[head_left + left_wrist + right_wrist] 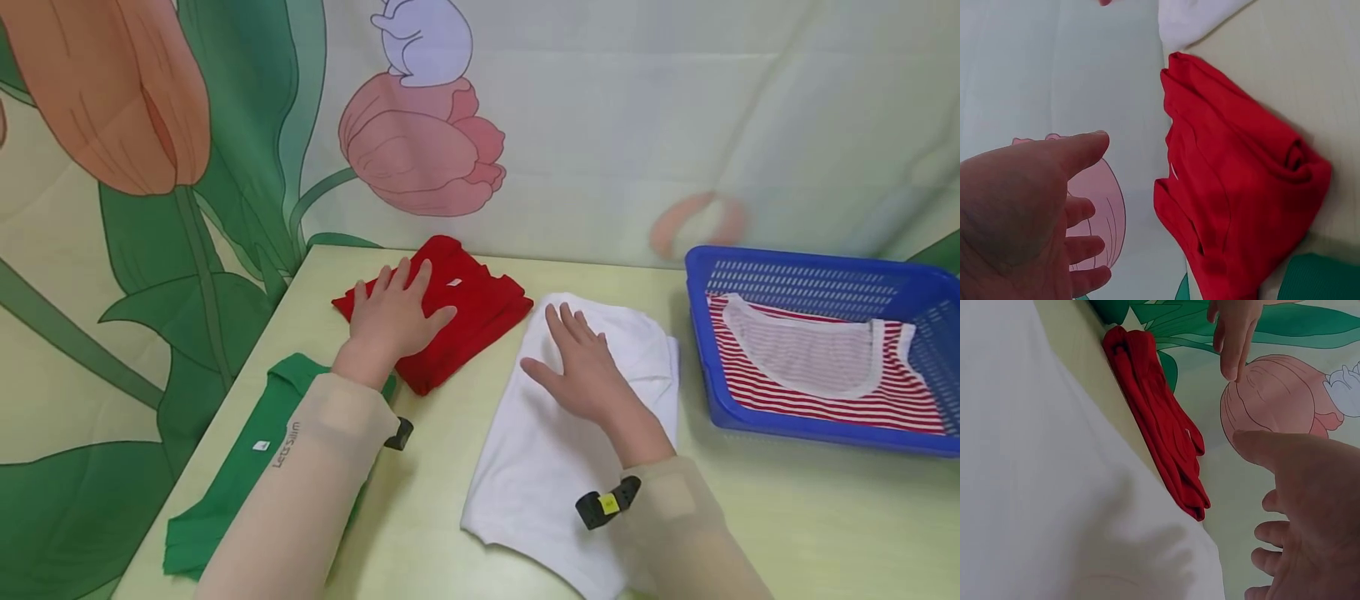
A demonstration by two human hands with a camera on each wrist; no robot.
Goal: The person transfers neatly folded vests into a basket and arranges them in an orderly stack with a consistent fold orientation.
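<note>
The folded red fabric garment (457,333) lies on the pale yellow-green tabletop (438,475) beneath and beside your left hand (393,317), its bulk on the thumb side. In the left wrist view, you can see a gap between your palm and the cloth, so nothing is in your grasp there. The folded white fabric garment (540,475) lies under your right hand (577,367), stretching from beyond your fingertips back past your wrist. Your right hand is also clear of it — a shadow of the fingers falls on the white cloth in the right wrist view.

You hold both arms forward over the table, the forearms in loose beige sleeves (300,483). Your left fingers point away from you, straight and fanned a little, with the thumb out to the right. Your right hand tilts leftward, fingers extended and closer to one another, thumb apart and pointing left — the two thumbs face each other across the space between the garments.

The folded green fabric garment (232,483) lies near the table's left edge, partly hidden by your left forearm. To your right, the blue plastic basket (825,431) holds a red-and-white striped garment (742,375).
</note>
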